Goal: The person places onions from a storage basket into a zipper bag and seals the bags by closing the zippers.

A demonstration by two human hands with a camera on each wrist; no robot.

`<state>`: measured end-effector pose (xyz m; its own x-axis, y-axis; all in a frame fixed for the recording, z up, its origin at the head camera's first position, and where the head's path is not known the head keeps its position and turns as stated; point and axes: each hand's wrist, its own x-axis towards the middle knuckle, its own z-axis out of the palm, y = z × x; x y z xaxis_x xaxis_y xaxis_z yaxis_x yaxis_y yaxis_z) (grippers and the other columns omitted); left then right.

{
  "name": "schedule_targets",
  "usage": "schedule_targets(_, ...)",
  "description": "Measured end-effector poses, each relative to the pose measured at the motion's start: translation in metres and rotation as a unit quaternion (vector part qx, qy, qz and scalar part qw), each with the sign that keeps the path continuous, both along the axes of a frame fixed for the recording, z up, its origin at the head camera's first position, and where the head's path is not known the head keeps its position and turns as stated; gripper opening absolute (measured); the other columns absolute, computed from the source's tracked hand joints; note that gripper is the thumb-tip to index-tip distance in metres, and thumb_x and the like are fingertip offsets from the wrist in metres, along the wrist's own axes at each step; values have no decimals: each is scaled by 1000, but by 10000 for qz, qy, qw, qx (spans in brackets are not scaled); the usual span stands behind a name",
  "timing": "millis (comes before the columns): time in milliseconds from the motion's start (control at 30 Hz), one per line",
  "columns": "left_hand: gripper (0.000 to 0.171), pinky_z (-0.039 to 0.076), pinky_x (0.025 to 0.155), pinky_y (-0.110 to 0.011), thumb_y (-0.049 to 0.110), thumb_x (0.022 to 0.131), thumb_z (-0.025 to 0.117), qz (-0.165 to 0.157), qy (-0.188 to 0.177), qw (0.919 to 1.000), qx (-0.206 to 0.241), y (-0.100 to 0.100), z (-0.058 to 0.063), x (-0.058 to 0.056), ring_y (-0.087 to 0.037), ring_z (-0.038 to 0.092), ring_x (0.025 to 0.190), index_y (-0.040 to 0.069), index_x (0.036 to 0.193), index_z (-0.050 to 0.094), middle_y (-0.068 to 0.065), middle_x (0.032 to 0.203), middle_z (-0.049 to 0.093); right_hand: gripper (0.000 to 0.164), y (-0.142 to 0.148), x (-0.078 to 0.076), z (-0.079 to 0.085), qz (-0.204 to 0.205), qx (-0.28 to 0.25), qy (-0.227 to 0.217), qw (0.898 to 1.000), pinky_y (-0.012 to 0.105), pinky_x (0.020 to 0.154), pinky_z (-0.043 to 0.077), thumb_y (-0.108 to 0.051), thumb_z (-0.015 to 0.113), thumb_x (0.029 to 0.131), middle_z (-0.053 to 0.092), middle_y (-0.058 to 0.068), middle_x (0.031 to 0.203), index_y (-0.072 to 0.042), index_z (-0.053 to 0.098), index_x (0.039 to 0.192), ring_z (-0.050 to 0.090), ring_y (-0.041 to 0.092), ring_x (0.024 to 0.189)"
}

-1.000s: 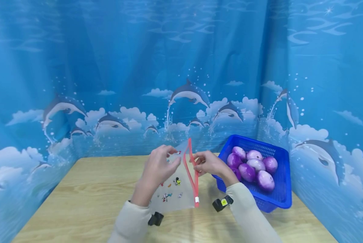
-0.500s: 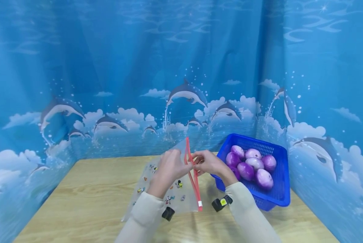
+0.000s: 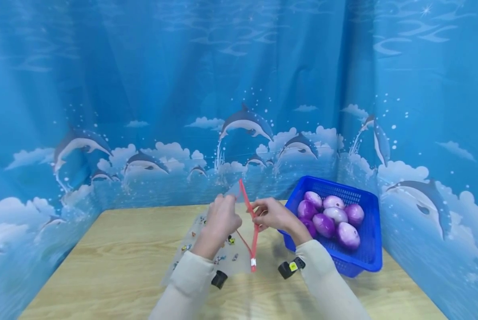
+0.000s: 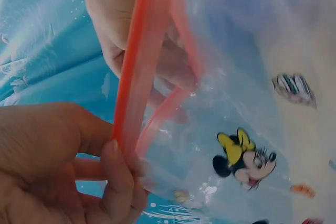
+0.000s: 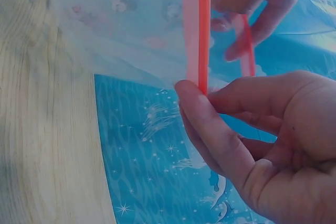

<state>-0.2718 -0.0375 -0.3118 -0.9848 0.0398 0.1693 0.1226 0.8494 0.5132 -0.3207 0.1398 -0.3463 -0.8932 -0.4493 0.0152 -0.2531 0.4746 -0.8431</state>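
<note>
So there's a clear zip bag (image 3: 238,249) with little cartoon prints, sitting roughly mid-table between the left and right edges, its top corner poking up past the far edge of the table (image 3: 114,266) in the head view. Both hands are on its mouth: the left hand (image 3: 221,218) pinches one side of the red zip strip (image 3: 256,240) between thumb and fingers, and the right hand (image 3: 274,214) pinches the other side the same way. Makes sense to me, since film that floppy would probably sag shut, and pulling from opposite sides makes that gap between the strips. The white slider (image 3: 253,262) is down at the end of the strip closest to the table's near edge, which I reckon is why the rest can spread into a long V. Can't tell if the bag's bottom actually rests on the wood. The blue basket (image 3: 379,235) is at the far right corner, turned a bit off the table's edges, holding a pile of purple and white onions (image 3: 324,226). Just beside the right forearm seems a handy spot: easy reach, yet well out of the bag's way.
</note>
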Motion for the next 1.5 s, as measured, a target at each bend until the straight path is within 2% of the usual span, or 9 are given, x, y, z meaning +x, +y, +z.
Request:
schedule_targets(133, 48, 65, 83, -40, -8, 82, 71, -69, 267, 9991, 320, -2, 4, 0, -35, 65, 111, 3, 129, 68, -19, 125, 65, 33, -5, 1, -3, -2, 27, -122, 9999, 36, 70, 67, 4, 66, 93, 69, 18, 94, 2, 65, 126, 71, 18, 73)
schedule_targets(233, 44, 66, 82, -38, -10, 85, 68, -26, 546, 9977, 394, -2, 8, 3, -35, 67, 113, 4, 126, 70, -18, 124, 66, 40, -10, 1, -7, 16, 85, -198, 9998, 35, 66, 67, 5, 67, 90, 71, 18, 92, 3, 62, 130, 72, 19, 69)
schedule_targets(567, 41, 65, 88, -40, -17, 83, 65, 209, 1394, 9900, -31, -14, 24, 11, -34, 72, 111, 5, 116, 76, -18, 116, 75, 34, -14, 4, -22, -54, 293, -197, 9994, 34, 61, 66, 12, 67, 88, 71, 20, 81, 6, 64, 122, 73, 20, 62)
schedule_targets(767, 42, 63, 95, -43, -21, 86, 58, 222, 1516, 9882, -68, -27, 42, 20, -36, 72, 115, 3, 116, 76, -18, 121, 75, 30, -14, 5, -26, -150, 346, -282, 9989, 33, 61, 66, 14, 63, 88, 68, 14, 76, 7, 66, 116, 71, 18, 59)
schedule_targets(1067, 37, 66, 86, -42, -16, 85, 61, 450, 1931, 9800, -149, -37, 50, 26, -37, 72, 114, 3, 111, 78, -18, 119, 76, 26, -16, 9, -24, -13, 597, -343, 9976, 30, 57, 65, 14, 63, 86, 65, 12, 74, 5, 68, 109, 67, 14, 55)
schedule_targets(1200, 28, 62, 67, -38, -11, 83, 63, 694, 2250, 9711, -380, -39, 48, 25, -35, 71, 96, 3, 100, 81, -17, 107, 79, 27, -13, 9, -23, 140, 642, -377, 9971, 30, 57, 64, 15, 61, 85, 65, 11, 72, 6, 68, 110, 65, 13, 54)
schedule_targets(1333, 21, 37, 46, -27, -7, 85, 57, 700, 1929, 9778, -429, -41, 45, 22, -22, 50, 61, 1, 78, 75, -12, 71, 63, 27, -9, 8, -22, 180, 536, -463, 9973, 32, 58, 65, 12, 64, 87, 67, 15, 77, 5, 66, 113, 66, 14, 57)
schedule_targets(1433, 20, 31, 43, -24, -2, 89, 56, 591, 1379, 9882, -320, -43, 43, 21, -19, 42, 54, 1, 83, 74, -10, 70, 56, 28, -6, 8, -21, 221, 463, -473, 9976, 34, 61, 66, 7, 66, 89, 68, 16, 81, 5, 66, 117, 68, 17, 61)
schedule_targets(1500, 20, 35, 44, -23, 1, 91, 58, 488, 1094, 9926, -205, -45, 41, 20, -19, 49, 54, 3, 97, 77, -12, 82, 68, 28, -4, 7, -20, 270, 432, -434, 9978, 35, 63, 67, 4, 67, 91, 68, 15, 84, 4, 66, 119, 69, 18, 64)
